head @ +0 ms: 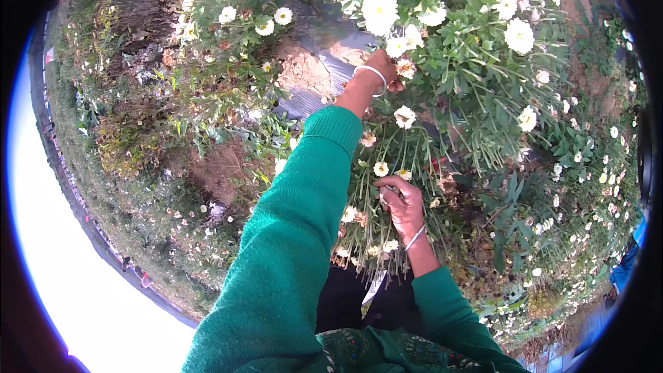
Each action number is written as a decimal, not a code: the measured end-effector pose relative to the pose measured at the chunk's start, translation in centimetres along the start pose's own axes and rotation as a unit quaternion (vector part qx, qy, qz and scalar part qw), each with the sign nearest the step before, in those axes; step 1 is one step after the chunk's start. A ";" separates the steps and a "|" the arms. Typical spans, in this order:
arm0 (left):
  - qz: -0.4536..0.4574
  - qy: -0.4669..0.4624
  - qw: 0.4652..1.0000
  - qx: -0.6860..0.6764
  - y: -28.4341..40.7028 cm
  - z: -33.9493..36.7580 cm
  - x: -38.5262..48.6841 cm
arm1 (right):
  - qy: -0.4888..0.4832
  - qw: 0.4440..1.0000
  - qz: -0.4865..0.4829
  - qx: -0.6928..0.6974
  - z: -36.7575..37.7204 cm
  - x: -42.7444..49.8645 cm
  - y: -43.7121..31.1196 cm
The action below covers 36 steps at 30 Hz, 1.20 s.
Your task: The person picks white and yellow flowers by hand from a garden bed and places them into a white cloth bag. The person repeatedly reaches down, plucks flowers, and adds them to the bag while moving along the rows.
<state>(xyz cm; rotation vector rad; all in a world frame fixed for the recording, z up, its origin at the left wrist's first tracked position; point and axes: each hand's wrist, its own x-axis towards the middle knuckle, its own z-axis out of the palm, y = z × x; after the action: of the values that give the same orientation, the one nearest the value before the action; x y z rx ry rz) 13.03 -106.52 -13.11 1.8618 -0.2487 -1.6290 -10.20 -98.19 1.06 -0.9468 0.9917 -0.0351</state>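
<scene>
White chrysanthemum flowers [379, 13] grow on bushy green plants in front of me. My left hand [382, 70], a white bangle on its wrist, reaches in beneath a cluster of blooms, beside a browning flower [405, 68]; its fingers are partly hidden, so its grip is unclear. Closer to my body, my right hand [401, 202] has thumb and fingers curled together among the stems, just below a small white flower [380, 169]. Something pale shows at its fingertips, too small to identify. A white bangle circles this wrist too. Between the hands stands another white bloom [404, 117].
Plastic mulch film [336, 70] with sandy soil on it lies left of my left hand. Many cut-looking stems [481, 83] stick out at the right. More flowering plants surround me. Part of a person in blue [624, 267] shows at the right edge.
</scene>
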 end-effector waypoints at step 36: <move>0.222 0.024 0.923 0.313 7.6 0.9 -2.3 | -0.003 1.000 -0.015 0.025 -0.1 0.1 0.8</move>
<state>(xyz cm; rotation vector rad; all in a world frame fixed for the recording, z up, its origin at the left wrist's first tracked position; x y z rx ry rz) 13.71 -111.45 -6.87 2.0766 -1.1955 -1.2590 -10.56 -97.80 0.42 -0.9152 0.9672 -0.0823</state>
